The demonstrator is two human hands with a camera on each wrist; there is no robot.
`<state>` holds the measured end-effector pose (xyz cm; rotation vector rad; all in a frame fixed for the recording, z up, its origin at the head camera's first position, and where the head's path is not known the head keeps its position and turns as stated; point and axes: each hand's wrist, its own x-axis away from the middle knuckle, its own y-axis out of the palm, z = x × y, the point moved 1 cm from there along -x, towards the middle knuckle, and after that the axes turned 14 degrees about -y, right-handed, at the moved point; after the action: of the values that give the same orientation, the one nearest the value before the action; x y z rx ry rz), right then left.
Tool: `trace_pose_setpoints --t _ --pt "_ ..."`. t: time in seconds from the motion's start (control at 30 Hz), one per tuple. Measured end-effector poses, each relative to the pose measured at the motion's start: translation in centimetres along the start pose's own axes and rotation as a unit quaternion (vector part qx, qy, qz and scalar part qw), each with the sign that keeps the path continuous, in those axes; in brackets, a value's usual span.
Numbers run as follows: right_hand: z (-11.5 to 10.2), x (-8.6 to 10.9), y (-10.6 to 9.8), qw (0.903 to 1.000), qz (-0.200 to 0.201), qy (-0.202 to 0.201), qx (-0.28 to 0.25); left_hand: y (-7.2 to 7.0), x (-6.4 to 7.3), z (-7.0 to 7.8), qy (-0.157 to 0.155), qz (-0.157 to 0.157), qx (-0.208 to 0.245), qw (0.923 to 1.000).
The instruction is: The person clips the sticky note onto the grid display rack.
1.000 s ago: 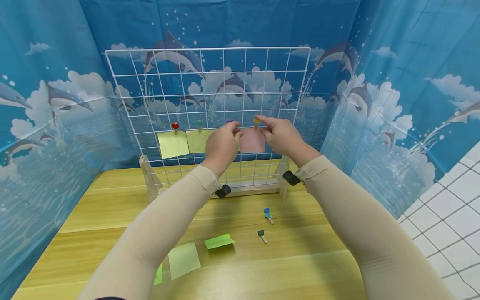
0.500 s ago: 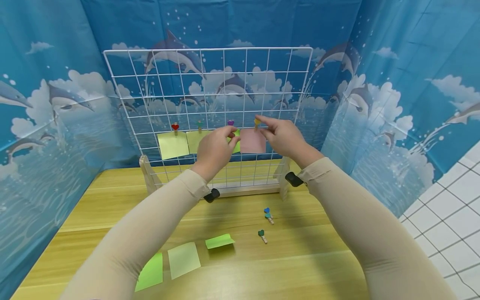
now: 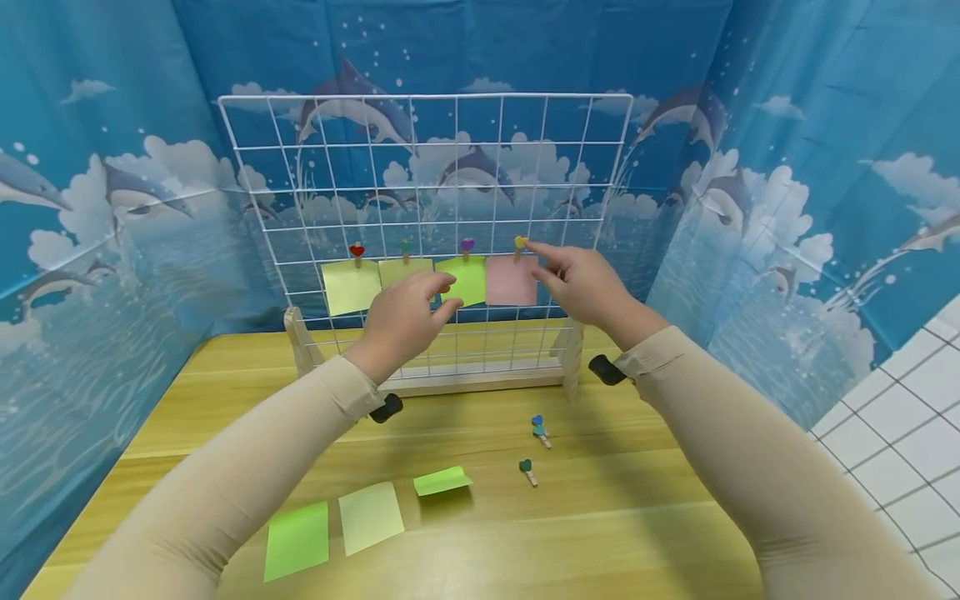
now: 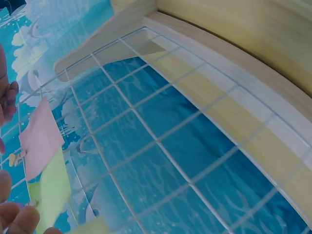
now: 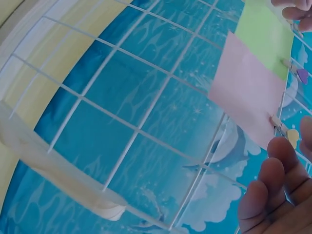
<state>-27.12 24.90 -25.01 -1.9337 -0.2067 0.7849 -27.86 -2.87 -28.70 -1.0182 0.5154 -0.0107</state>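
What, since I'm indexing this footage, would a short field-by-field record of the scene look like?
Rack: white wire grid on wooden feet
Clipped notes, left to right: pale yellow, yellow-green, bright green, pink
Their clothespins: red heart, green, purple heart, yellow heart
Left hand: before the yellow-green note, thumb and fingers apart, holding nothing
Right hand: beside the yellow heart, contact unclear
On table, notes: flat bright green, pale green, bent bright green
On table, clothespins: blue, teal, dark green
Backdrop: blue dolphin-print curtain

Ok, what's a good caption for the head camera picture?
Four clipped notes on a white grid, left hand and right hand close by.
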Motion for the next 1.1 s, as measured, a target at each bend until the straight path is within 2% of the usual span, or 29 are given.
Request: trace_pose_setpoints --t 0.23,0.47,0.63,0.83,1.1 --pt "0.6 1.5 0.3 0.9999 -0.002 -0.013 0.011 -0.5 1.6 -2.3 0.010 -0.018 -0.019 0.9996" --pt "0.8 2.9 0.5 0.9996 -0.019 -0.003 0.021 -0.9 3.3 -4.3 0.031 -0.017 -0.044 0.9984" --pt "0.8 4.1 0.9 0.9990 -0.038 -0.002 0.025 -1.3 4.5 -5.2 0.038 -0.014 -0.061 0.9973" --pt "1.0 5.8 1.7 0.9984 -0.053 0.011 0.016 -1.4 5.9 -6.3 0.016 -0.035 -0.072 0.9967" --pt "1.6 7.9 2.8 0.9965 -0.052 -0.022 0.061 -1.6 7.6 -7.7 -0.013 -0.060 -0.065 0.9960"
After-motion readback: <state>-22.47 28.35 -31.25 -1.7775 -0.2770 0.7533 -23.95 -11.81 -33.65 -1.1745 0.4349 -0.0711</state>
